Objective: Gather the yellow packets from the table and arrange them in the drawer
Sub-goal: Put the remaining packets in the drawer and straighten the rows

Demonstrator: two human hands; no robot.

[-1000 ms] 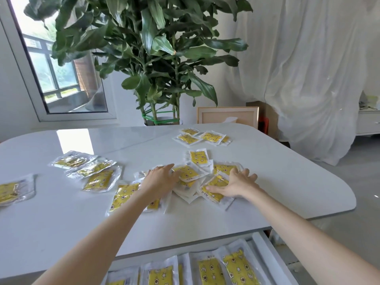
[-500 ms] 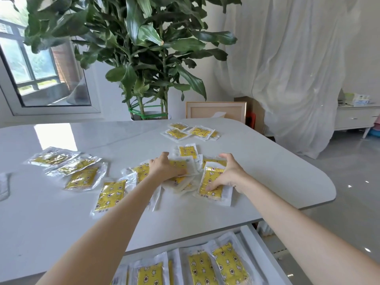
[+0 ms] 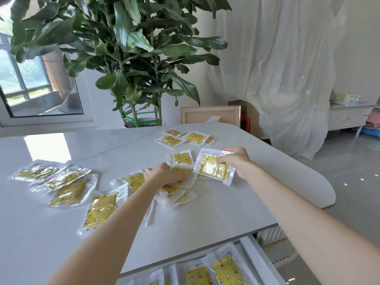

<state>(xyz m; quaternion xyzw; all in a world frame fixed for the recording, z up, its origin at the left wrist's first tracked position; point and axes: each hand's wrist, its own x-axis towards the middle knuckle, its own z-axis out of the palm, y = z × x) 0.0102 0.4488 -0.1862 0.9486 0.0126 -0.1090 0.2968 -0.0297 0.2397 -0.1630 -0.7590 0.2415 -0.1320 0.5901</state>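
The drawer [image 3: 253,256] stands open below the table [image 3: 226,214] edge, a row of packets [image 3: 225,271] lying side by side inside. On the table, the left hand [image 3: 165,176] curls its fingers over a heap [image 3: 177,193], apparently bunching it. The right hand [image 3: 236,161] pinches a single packet [image 3: 212,169], lifted clear. The far packets [image 3: 181,138] lie beyond.

A leafy plant [image 3: 127,48] faces me (green tape [image 3: 141,120] round its stems); window [image 3: 30,79] left of it, frame [image 3: 209,117] and curtain [image 3: 287,79] right.

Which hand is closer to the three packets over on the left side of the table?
Left. The left hand grips the middle pile, just right of the three packets; the right hand holds a packet farther right.
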